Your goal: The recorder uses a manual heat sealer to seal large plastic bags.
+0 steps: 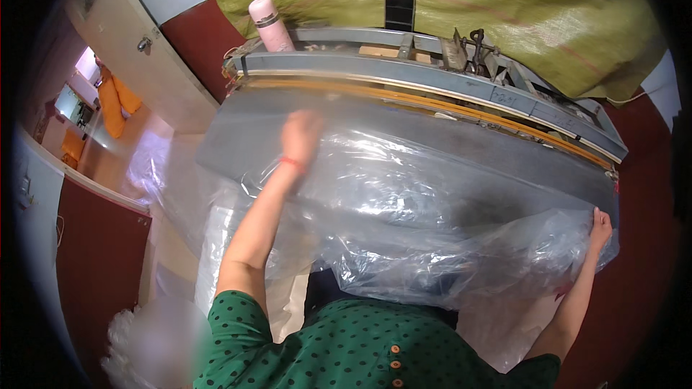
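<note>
1. Pinching the clear plastic sheet (393, 187) by its edge, the right hand (600, 229) sits just past 3 o'clock, fingertips together
2. Near the centre, toward 10 o'clock, the left hand (299, 138) is blurred over the sheet; cannot tell whether it grips
3. The sheet spreads from the centre toward 6 o'clock, partly over a grey surface (241, 122)
4. Farther out, a blue-grey metal frame (360, 66) spans 11 to 3 o'clock, a pink flask (270, 27) at 11

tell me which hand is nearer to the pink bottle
Left. The left hand is on the near side of the pink bottle, slightly right of it; the right hand is much farther off, at the clear plastic sheet's right end.
</note>
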Demonstrator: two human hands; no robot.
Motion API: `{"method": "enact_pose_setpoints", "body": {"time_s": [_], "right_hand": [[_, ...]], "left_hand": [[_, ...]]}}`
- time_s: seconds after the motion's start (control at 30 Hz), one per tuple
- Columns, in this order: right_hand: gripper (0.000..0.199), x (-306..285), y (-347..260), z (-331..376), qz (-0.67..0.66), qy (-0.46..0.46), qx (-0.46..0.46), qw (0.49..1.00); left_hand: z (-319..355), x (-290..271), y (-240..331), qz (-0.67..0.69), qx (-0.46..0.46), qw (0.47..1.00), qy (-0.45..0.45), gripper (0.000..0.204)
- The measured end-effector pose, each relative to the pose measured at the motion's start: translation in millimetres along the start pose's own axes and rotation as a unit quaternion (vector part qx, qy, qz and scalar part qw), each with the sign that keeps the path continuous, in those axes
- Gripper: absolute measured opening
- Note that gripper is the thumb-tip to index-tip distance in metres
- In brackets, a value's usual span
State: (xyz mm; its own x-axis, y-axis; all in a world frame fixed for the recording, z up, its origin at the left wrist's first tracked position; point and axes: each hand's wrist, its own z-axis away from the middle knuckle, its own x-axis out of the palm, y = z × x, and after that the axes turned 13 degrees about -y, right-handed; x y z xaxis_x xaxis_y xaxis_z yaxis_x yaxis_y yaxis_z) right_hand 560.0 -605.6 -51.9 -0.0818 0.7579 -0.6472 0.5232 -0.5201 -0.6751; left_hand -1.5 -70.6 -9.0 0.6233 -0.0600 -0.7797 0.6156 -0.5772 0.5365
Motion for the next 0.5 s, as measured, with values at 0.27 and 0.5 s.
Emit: {"method": "enact_pose_setpoints", "body": {"time_s": [0.27, 0.5], "right_hand": [[0.025, 51.7, -65.0, -49.1, -0.029, 0.181, -0.013, 0.983], [0.023, 130.5, -103.2, -81.6, -0.14, 0.102, -0.019, 0.985]], "left_hand": [[-50.1, -0.2, 7.1, 0.344, -0.093, 0.92, 0.161, 0.021], [-95.3, 37.6, -85.4, 0.214, -0.052, 0.953, 0.207, 0.021]]}}
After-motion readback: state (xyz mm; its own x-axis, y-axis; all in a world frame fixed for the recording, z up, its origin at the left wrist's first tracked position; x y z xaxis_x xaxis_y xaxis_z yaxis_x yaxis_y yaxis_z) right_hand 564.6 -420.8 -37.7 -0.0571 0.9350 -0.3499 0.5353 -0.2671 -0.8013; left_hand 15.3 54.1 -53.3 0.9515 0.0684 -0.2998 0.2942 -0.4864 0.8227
